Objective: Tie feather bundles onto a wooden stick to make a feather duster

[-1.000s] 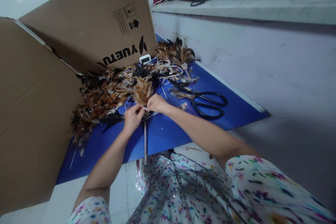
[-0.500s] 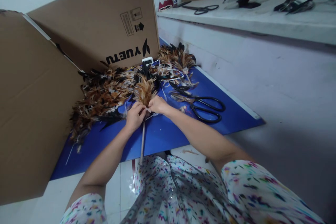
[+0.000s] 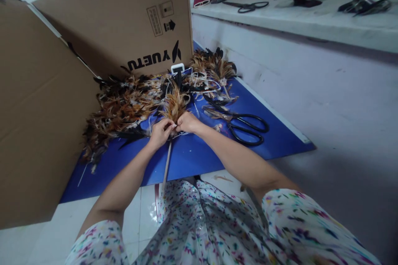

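Observation:
A feather duster (image 3: 175, 105) with golden-brown and black feathers lies over a blue board (image 3: 192, 155), its thin stick (image 3: 168, 161) slanting down toward my body. At the base of its feathers, my left hand (image 3: 161, 133) is closed in a pinch. My right hand (image 3: 187, 123) is also closed, its fingertips meeting the left ones there. A small whitish strand shows between the fingertips, and a pale string curves out below them. Exactly what each finger grips is partly hidden. Big black-handled scissors (image 3: 247, 126) lie to the right of my hands.
Loose brown and black feathers (image 3: 121, 112) are heaped at the left. Another feathered bundle on a stick (image 3: 214, 66) lies at the back, near a white device (image 3: 178, 68). Cardboard panels (image 3: 108, 29) wall the left and back. A ledge (image 3: 298, 20) at right holds more scissors (image 3: 248, 6).
The camera view has shifted slightly. My hands stay at the feather base, fingertips moved a little, and the lower end of the stick has swung slightly left.

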### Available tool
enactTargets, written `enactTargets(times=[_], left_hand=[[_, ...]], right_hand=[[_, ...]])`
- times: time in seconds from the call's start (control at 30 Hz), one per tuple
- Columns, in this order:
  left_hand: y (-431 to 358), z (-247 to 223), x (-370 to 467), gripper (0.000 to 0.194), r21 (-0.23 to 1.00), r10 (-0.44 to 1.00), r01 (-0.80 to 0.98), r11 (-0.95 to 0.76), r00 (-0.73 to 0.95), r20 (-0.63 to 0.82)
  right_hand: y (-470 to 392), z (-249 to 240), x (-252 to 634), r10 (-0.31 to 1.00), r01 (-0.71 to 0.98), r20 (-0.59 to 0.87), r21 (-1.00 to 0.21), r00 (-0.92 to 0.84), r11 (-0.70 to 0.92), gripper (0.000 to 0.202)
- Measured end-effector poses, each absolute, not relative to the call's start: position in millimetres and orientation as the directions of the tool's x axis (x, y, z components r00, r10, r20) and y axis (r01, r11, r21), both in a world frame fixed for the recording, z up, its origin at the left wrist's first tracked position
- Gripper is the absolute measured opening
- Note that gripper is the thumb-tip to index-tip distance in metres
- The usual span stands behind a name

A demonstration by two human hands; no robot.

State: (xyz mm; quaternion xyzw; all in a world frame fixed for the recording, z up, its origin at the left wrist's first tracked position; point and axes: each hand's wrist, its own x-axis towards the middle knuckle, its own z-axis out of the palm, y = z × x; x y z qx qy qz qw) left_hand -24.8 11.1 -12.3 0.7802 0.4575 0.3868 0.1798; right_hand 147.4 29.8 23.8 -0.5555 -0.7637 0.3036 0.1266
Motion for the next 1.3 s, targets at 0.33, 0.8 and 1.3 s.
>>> enactTargets(times=[0.33,0.8,1.3], left_hand=[[9,-6,-22,0.007,0.649,0.89,0.61,-0.456,0.295,0.348],[13,-9,-22,0.013,0.73,0.906,0.537,-0.423,0.266,0.329],[19,-12,-28,0.012,0.875,0.947,0.4,-0.273,0.269,0.173]], right_hand=[[20,37,153,0.872,0.739,-0.169,-0.618,-0.46,0.27,0.015],[21,37,161,0.834,0.619,-0.053,-0.697,-0.549,0.363,0.012],[28,33,162,0.88,0.582,-0.041,-0.764,-0.473,0.278,0.015]])
